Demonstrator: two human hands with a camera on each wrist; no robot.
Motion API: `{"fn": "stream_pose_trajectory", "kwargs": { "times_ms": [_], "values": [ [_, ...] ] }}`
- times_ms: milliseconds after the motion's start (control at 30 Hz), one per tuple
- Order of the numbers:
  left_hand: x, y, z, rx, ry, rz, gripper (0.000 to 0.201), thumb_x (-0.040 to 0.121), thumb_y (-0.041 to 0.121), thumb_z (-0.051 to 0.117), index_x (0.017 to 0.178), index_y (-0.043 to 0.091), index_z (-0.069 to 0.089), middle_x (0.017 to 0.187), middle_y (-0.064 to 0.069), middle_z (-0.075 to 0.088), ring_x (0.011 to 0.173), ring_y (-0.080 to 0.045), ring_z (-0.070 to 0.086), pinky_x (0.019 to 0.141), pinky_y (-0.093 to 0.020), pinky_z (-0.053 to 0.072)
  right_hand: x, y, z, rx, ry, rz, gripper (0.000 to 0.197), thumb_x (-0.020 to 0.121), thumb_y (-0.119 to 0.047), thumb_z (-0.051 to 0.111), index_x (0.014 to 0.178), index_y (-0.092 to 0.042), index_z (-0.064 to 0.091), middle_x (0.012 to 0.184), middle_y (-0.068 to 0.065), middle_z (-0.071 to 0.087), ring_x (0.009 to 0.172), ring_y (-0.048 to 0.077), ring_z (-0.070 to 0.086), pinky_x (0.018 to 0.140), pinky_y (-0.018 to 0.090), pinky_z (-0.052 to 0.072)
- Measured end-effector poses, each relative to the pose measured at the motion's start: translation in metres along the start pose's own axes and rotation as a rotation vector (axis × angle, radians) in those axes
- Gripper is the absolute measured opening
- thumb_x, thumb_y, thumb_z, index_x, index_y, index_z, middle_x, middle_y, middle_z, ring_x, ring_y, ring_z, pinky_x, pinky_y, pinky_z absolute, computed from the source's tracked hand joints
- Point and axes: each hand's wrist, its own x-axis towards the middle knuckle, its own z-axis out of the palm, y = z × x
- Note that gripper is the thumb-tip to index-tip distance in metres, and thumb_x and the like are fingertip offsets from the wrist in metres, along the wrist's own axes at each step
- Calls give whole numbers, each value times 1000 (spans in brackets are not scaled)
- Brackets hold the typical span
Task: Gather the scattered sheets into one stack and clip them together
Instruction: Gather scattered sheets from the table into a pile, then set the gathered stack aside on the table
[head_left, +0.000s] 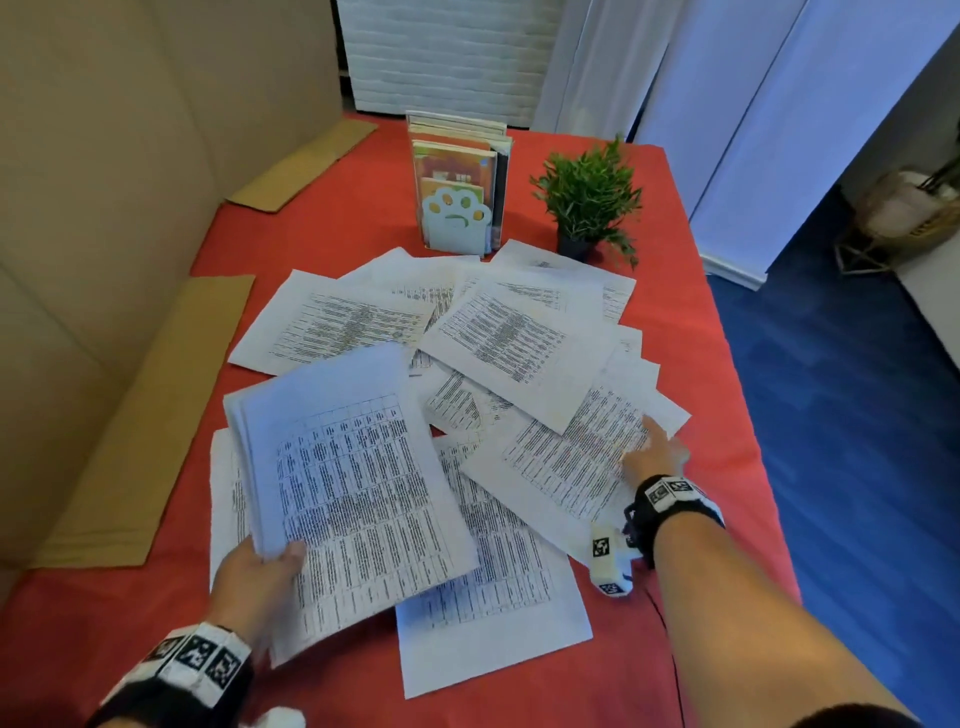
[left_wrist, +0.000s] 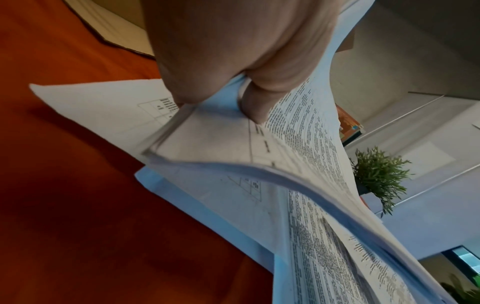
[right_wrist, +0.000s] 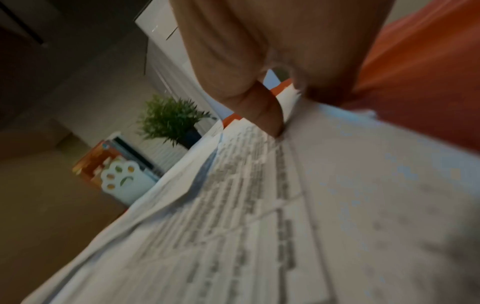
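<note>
Printed white sheets (head_left: 498, 338) lie fanned and overlapping across the red-covered table (head_left: 722, 374). My left hand (head_left: 275, 564) grips a stack of several sheets (head_left: 353, 493) by its near left corner, thumb on top, lifted off the sheets below. The left wrist view shows that hand (left_wrist: 233, 67) clamped on the curved stack (left_wrist: 298, 164). At the right, my right hand (head_left: 657, 447) pinches the right edge of one loose sheet (head_left: 566, 462), thumb lying on its print. In the blurred right wrist view, the thumb of the right hand (right_wrist: 285, 98) presses on that sheet (right_wrist: 246, 205).
A paw-shaped bookend with upright books (head_left: 457, 218) and a small potted plant (head_left: 589, 202) stand behind the sheets. Cardboard flaps (head_left: 140, 426) lie along the table's left side. The table's right edge drops to blue floor (head_left: 841, 415).
</note>
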Motion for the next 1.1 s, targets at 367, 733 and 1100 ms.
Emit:
{"fn": "stream_pose_trajectory", "kwargs": {
  "times_ms": [367, 733, 1100],
  "values": [
    [8, -5, -15, -103, 13, -40, 21, 86, 13, 63, 105, 5, 61, 96, -13, 66, 89, -30, 63, 89, -43, 49, -50, -28, 71, -146, -261, -281, 64, 84, 14, 37, 140, -19, 45, 153, 9, 20, 139, 29, 29, 109, 27, 33],
    [-11, 13, 7, -30, -76, 39, 20, 88, 15, 59, 99, -1, 55, 75, -12, 55, 69, -29, 53, 64, -33, 45, -108, -40, 68, -372, -246, -505, 53, 91, -38, 50, 142, -37, 34, 160, 0, 11, 147, 27, 7, 117, 47, 9],
    [-62, 77, 97, -190, -443, 148, 64, 90, 32, 56, 145, 35, 22, 153, 8, 27, 138, -22, 32, 110, -47, 30, -85, 10, -14, 199, -162, -221, 24, 83, -4, 53, 105, -12, 59, 98, 11, 66, 94, 29, 64, 84, 38, 54]
  ]
}}
